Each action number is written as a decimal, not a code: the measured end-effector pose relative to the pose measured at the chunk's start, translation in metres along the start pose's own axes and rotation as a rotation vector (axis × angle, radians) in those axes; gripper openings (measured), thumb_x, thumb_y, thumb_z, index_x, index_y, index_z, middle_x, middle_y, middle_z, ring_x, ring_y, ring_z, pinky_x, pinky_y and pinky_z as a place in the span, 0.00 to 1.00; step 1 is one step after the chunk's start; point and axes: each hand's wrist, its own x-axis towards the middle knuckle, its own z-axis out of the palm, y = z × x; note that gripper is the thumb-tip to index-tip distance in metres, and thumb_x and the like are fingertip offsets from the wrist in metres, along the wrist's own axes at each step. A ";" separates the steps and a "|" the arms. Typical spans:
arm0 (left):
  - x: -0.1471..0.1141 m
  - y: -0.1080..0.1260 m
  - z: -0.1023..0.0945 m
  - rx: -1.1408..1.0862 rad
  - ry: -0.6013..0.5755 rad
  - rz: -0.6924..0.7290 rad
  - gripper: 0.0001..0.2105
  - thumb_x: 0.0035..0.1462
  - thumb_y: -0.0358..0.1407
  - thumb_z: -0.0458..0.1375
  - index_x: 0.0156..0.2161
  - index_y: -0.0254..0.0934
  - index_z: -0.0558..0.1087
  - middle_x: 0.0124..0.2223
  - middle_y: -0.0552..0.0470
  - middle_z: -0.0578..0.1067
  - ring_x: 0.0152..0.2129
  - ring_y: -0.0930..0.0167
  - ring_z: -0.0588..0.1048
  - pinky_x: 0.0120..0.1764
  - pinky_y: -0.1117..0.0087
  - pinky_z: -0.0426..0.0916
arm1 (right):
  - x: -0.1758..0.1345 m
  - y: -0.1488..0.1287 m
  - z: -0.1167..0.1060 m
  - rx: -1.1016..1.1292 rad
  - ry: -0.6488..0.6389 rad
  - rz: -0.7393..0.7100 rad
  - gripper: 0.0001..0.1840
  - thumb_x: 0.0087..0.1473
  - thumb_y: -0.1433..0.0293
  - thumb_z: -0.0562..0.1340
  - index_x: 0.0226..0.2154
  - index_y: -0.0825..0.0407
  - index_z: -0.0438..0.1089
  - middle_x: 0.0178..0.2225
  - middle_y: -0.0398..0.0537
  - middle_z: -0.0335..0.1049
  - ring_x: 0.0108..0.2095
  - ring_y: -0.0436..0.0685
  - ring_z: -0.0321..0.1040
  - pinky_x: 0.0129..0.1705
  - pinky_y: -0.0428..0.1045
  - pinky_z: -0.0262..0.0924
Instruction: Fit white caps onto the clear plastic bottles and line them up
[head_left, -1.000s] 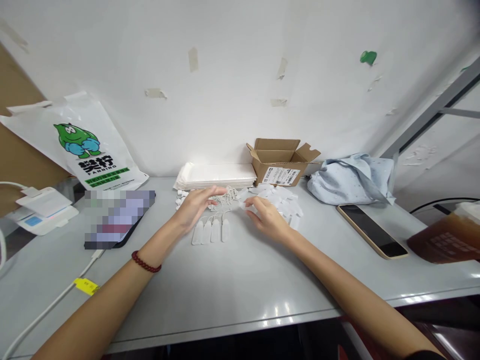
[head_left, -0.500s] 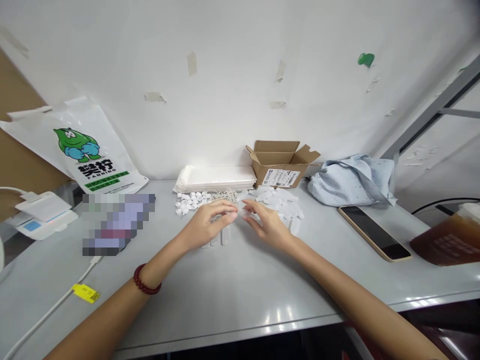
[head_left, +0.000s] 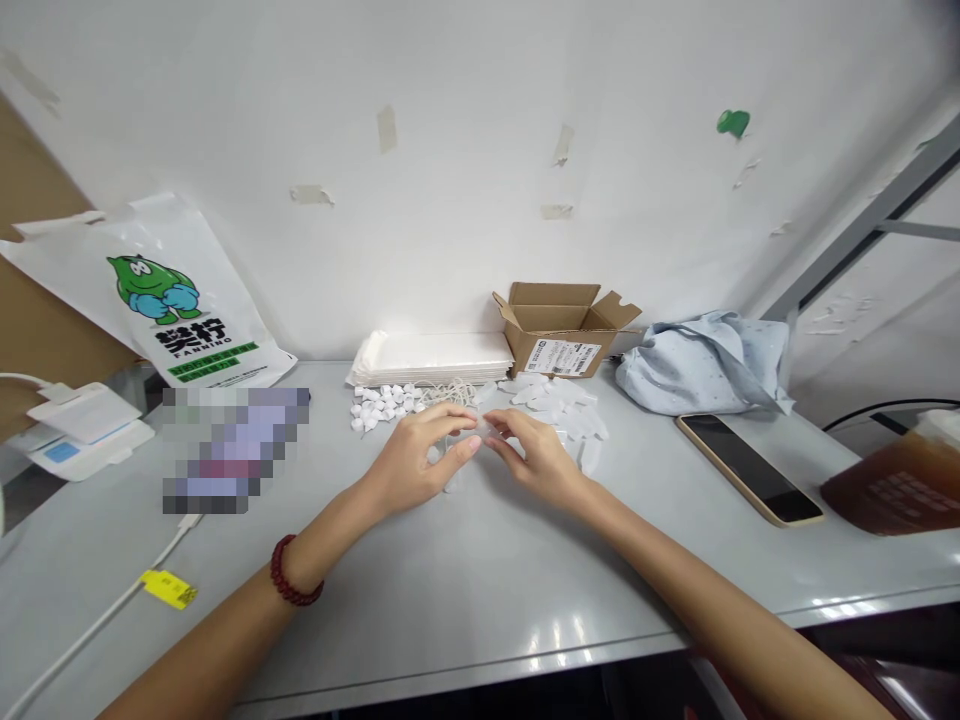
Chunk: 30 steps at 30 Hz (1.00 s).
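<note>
My left hand (head_left: 420,458) and my right hand (head_left: 534,452) meet over the middle of the table, fingertips almost touching. A small clear plastic piece (head_left: 486,430) shows between their fingertips, and both hands are curled closed around it. Its exact shape is too small to make out. Just behind my left hand lies a heap of small white caps (head_left: 384,404), with a bundle of pale cords (head_left: 450,392) beside it. A pile of flat translucent plastic pieces (head_left: 574,415) spreads behind and right of my right hand. More small pieces under my left hand are mostly hidden.
Against the wall are a stack of white flat packs (head_left: 439,352) and an open cardboard box (head_left: 562,345). To the right are a light blue cloth bag (head_left: 697,365), a phone (head_left: 746,470) and a brown drink cup (head_left: 892,480). A white plastic bag (head_left: 187,300) stands at left.
My left hand has shifted slightly right, covering the clear pieces that lay below it. My right fingers have drawn closer together on the clear piece.
</note>
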 end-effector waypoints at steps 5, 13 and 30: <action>-0.002 0.001 0.002 -0.011 0.028 -0.023 0.12 0.59 0.39 0.52 0.42 0.38 0.75 0.46 0.46 0.74 0.43 0.64 0.73 0.48 0.62 0.68 | 0.001 -0.005 -0.002 0.142 0.007 0.135 0.11 0.57 0.68 0.56 0.43 0.52 0.65 0.38 0.52 0.72 0.37 0.56 0.71 0.39 0.53 0.67; -0.005 0.004 0.010 -0.007 0.059 0.000 0.10 0.58 0.37 0.53 0.43 0.38 0.73 0.47 0.46 0.73 0.42 0.66 0.73 0.45 0.66 0.70 | 0.005 -0.010 -0.006 0.735 -0.020 0.495 0.13 0.51 0.63 0.63 0.39 0.52 0.66 0.35 0.48 0.73 0.36 0.54 0.72 0.40 0.52 0.66; -0.013 0.001 0.022 0.279 -0.022 0.105 0.21 0.54 0.33 0.57 0.54 0.40 0.62 0.50 0.43 0.65 0.49 0.60 0.66 0.47 0.58 0.67 | 0.006 -0.013 -0.008 1.315 -0.090 0.762 0.14 0.44 0.68 0.68 0.35 0.55 0.71 0.32 0.49 0.75 0.38 0.58 0.74 0.45 0.52 0.64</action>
